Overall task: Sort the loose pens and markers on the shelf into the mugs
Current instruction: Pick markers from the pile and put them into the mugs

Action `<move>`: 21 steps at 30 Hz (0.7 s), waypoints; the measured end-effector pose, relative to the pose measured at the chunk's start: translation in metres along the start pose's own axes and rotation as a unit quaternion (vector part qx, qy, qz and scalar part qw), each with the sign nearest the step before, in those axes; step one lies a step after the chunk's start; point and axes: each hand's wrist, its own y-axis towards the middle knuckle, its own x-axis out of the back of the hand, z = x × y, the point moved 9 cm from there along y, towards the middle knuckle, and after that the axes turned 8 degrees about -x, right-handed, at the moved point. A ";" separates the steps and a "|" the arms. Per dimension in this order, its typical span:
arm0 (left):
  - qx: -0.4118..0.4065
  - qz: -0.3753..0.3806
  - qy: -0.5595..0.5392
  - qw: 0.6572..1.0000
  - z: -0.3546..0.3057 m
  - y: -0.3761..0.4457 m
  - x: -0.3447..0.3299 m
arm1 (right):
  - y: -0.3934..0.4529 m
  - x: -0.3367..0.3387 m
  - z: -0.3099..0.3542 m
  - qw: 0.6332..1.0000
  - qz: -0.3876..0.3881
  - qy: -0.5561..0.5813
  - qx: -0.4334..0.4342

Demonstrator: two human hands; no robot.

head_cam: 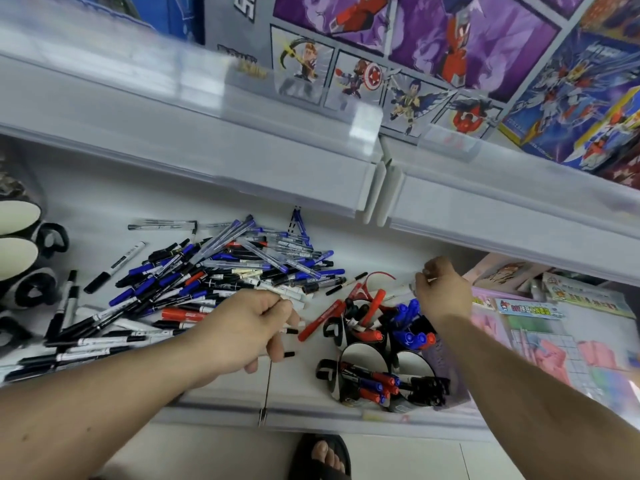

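White shelving [214,157] crosses the frame; colourful toy boxes [460,53] fill the upper right, pale floor tiles [415,459] the bottom.

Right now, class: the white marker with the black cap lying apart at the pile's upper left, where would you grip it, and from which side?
Grip the white marker mid-barrel, coming from above. It lies flat and slanted on the shelf, clear of the pile, so fingers likely fit either side of the bare white barrel. The left hand is nearer.
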 end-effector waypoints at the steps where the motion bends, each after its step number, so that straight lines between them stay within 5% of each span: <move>1: 0.009 -0.009 0.004 1.000 0.001 -0.001 0.004 | 0.003 -0.009 -0.001 1.000 0.010 -0.017 0.000; 11: 0.041 -0.060 -0.070 0.995 0.000 0.005 0.036 | 0.017 -0.062 -0.004 0.969 0.062 -0.240 0.023; 15: 0.064 -0.064 -0.070 0.993 0.004 0.006 0.045 | 0.003 -0.046 0.049 0.997 0.023 -0.070 0.024; 18: 0.044 -0.038 0.038 0.998 0.000 0.007 0.048 | -0.024 -0.076 0.103 0.991 0.131 0.039 -0.003; 21: 0.036 0.005 0.180 0.983 0.005 0.007 0.048 | -0.046 -0.137 0.122 0.950 0.267 0.087 -0.136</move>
